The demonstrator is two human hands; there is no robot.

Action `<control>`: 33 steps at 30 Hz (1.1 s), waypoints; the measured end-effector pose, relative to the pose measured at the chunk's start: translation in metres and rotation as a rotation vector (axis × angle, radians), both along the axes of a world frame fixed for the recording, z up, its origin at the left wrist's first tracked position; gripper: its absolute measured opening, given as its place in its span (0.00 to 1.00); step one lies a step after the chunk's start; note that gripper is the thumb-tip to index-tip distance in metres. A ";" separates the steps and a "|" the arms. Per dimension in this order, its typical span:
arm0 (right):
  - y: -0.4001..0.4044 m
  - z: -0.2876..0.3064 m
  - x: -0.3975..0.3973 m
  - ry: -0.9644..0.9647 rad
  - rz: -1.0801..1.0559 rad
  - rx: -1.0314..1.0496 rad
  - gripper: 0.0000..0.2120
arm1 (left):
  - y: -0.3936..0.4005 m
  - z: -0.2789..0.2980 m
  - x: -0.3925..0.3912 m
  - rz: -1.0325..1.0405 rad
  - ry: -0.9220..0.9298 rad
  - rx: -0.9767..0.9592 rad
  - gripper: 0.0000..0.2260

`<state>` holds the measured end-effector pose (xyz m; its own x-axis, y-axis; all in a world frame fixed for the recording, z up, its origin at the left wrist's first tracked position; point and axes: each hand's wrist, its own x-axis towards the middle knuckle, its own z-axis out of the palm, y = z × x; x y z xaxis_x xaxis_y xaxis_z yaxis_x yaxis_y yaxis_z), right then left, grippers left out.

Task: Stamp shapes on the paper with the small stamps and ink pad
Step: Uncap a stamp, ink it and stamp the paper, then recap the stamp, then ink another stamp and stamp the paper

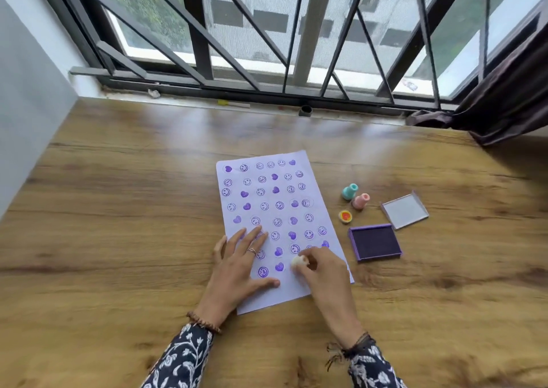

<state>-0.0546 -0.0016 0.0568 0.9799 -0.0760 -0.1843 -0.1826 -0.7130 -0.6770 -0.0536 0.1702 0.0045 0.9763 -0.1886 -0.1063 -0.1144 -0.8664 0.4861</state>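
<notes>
A pale lilac paper (321, 215) lies on the wooden table, covered with several purple smiley and heart prints. My left hand (238, 264) rests flat on its lower left part, fingers spread. My right hand (321, 272) grips a small cream stamp (297, 261) low over the paper's lower right part; whether the stamp touches the sheet is unclear. The open purple ink pad (375, 242) sits just right of the paper. Its clear lid (404, 211) lies behind it. A teal stamp (350, 192), a pink stamp (360, 201) and a yellow stamp (345, 216) lie between the paper and the lid.
The wooden table (118, 224) runs to a window sill with black bars (201, 46) at the back. A dark curtain (504, 100) hangs at the right rear corner. A grey wall (26, 105) bounds the left side.
</notes>
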 end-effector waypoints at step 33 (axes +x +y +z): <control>-0.131 0.024 0.037 0.035 -0.442 1.118 0.20 | -0.143 0.049 0.098 0.036 0.339 -1.009 0.11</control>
